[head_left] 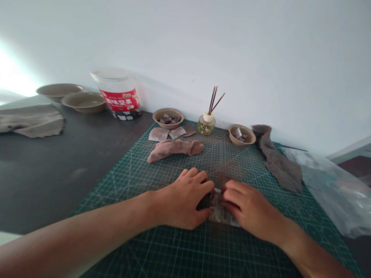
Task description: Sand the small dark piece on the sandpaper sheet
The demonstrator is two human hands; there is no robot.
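From my feed I see a plain pale wall (185, 46) running across the whole view behind a dark tabletop (95, 166). Bright white light (11, 73) glares at the far left, washing out the wall there, and the wall turns a cooler grey-blue toward the right. I make out a light-coloured strip (350, 150) slanting up at the right edge, with a dark reddish patch (358, 168) below it; I can't tell what either is.

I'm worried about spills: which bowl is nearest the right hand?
The bowl right of the diffuser; the other three bowls stand left of it, farther from the right hand.
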